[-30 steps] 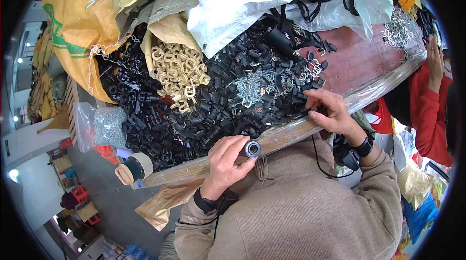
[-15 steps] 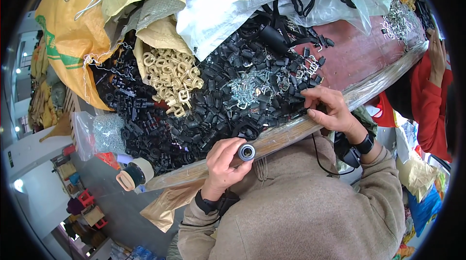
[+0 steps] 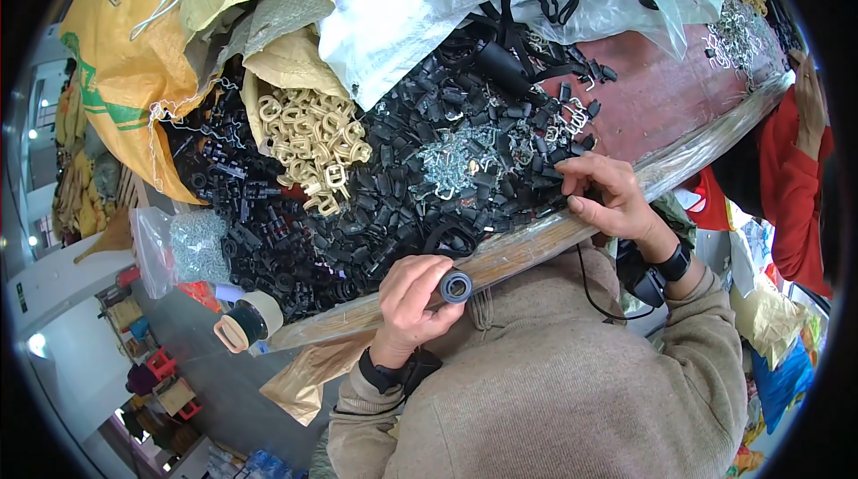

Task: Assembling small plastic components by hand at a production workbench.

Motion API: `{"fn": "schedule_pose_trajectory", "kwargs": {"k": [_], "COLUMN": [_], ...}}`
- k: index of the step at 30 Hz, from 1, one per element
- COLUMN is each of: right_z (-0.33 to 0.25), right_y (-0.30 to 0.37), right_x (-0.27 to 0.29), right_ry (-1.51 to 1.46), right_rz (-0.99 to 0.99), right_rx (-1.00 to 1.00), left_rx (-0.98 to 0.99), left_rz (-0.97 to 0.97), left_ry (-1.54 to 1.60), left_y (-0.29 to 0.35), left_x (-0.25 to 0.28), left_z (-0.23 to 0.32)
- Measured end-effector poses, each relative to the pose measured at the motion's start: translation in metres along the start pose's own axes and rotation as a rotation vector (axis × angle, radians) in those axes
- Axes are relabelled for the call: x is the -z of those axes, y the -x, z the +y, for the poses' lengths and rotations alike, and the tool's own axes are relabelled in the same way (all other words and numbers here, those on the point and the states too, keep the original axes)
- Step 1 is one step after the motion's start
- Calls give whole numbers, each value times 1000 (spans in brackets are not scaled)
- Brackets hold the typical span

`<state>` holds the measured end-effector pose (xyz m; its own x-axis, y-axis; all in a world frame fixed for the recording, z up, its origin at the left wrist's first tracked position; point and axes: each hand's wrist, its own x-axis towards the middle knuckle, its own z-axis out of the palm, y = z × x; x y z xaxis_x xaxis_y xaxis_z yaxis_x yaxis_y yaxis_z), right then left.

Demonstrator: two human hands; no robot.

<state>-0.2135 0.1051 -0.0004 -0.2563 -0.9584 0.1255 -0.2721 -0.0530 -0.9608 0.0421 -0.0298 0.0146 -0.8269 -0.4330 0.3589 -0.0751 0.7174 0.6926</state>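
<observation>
Round dark tube (image 3: 456, 286) sits in the left hand (image 3: 413, 302), just over the near edge of the counter (image 3: 648, 113). Its end looks like a ring with a hole in it. The fingers of the left hand are closed around it, with the ring end sticking out on the right side of the hand.

Just now the tube has tipped a little. Half a second ago more of the inside of the hole showed. Now the hole looks darker. The tube is still in the left hand, so it seems only its tilt has changed, and it has not been put down.

The right hand (image 3: 612, 202) has stayed at the near edge, on the right side of the big pile of black parts (image 3: 384, 211). Its thumb and first finger are bent close to each other. I cannot tell if they pinch a small piece.

Shiny little metal bits (image 3: 451, 162) lie on the black pile. To the left, tan loops (image 3: 313, 144) spill out of a bag. A white sheet (image 3: 402, 14) covers the far side. Another person's hand (image 3: 811, 108) is at the far right.
</observation>
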Motion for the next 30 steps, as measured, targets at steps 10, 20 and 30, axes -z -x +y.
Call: {"fn": "schedule_pose_trajectory", "kwargs": {"k": [10, 20, 30], "right_z": [1, 3, 6], "right_y": [0, 1, 4], "right_x": [0, 1, 0], "right_ry": [-18, -67, -111], "right_rz": [13, 35, 17], "right_rx": [-18, -38, -73], "left_rx": [-80, 466, 762], "left_rz": [8, 8, 133], "left_ry": [-21, 423, 926], "left_y": [-1, 7, 5], "left_x": [-1, 1, 2], "left_z": [-1, -4, 3]}}
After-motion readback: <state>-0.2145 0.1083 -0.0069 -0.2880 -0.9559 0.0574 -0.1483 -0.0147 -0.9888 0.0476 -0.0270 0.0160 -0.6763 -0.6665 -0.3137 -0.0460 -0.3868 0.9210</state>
